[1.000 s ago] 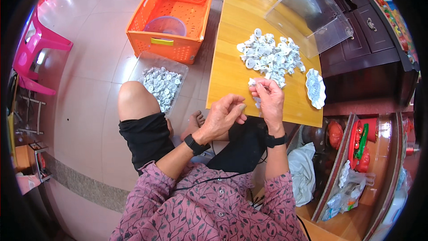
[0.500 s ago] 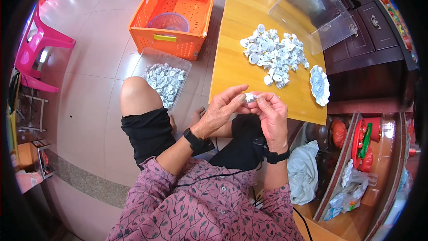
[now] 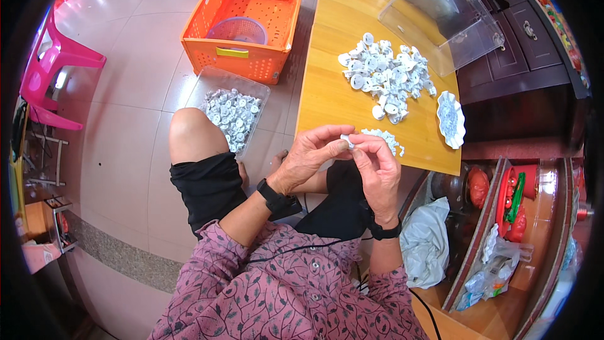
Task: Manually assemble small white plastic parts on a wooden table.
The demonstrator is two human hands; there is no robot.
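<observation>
Both hands meet at the table's near edge around a small white plastic part (image 3: pixel 346 141). My left hand (image 3: pixel 313 154) pinches it between thumb and fingers. From the other side, my right hand (image 3: pixel 375 159) closes its thumb and fingertips on the same piece; much of it is hidden by the fingers. Just beyond the right hand lies a small pile of tiny white pieces (image 3: pixel 385 140) on the yellow wooden table (image 3: pixel 327 44). Farther off on the table spreads a larger heap of white round plastic parts (image 3: pixel 390 79).
A scalloped white dish (image 3: pixel 458 131) of small bluish-clear pieces sits at the table's right edge. Behind the heap stands a clear plastic box (image 3: pixel 465 50). On the floor, a clear tray (image 3: pixel 258 92) of similar parts rests near an orange crate (image 3: pixel 251 63). A pink chair (image 3: pixel 63 56) stands left.
My right hand has shifted down and turned, uncovering the small pile of tiny white pieces behind it. The left hand stays nearly in place, and the held part is now more covered by fingers.
</observation>
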